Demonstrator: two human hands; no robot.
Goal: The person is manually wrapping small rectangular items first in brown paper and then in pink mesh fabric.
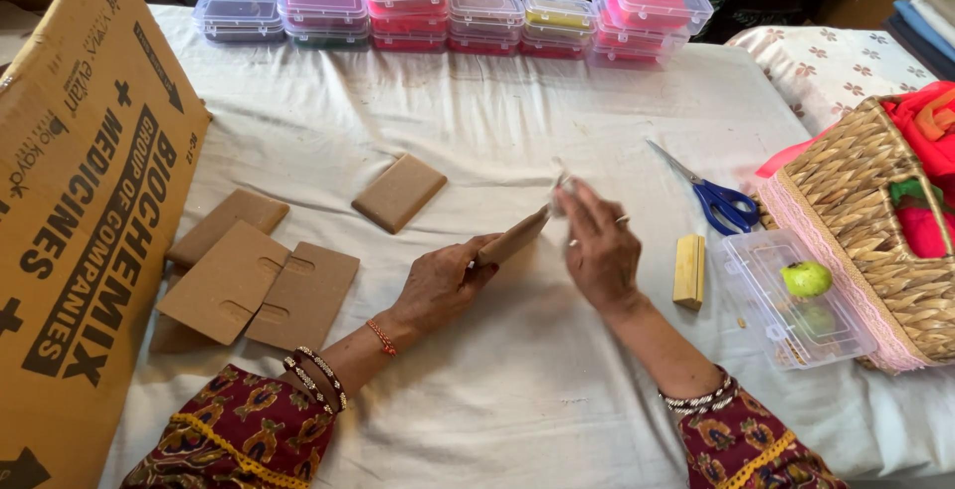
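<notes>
Left hand [438,285] grips a small brown cardboard piece [514,237], lifted off the white cloth [517,390] at mid-table. Right hand [597,250] is at its upper tip, fingers pinching something pale and thin, too blurred to name. Just right lie a yellow block [688,270] and blue-handled scissors [721,202]. More cardboard pieces [259,280] sit left, well apart.

You have bare white-clothed worktop [517,131] ahead of your hands, up to the row of clear plastic boxes [448,11]. Left, flat brown cardboard pieces [259,280] and a large cardboard carton [80,200] block; right, blue-handled scissors [711,191], a yellow block [688,270], a clear plastic case [756,280] and a woven basket [875,210] crowd in.
</notes>
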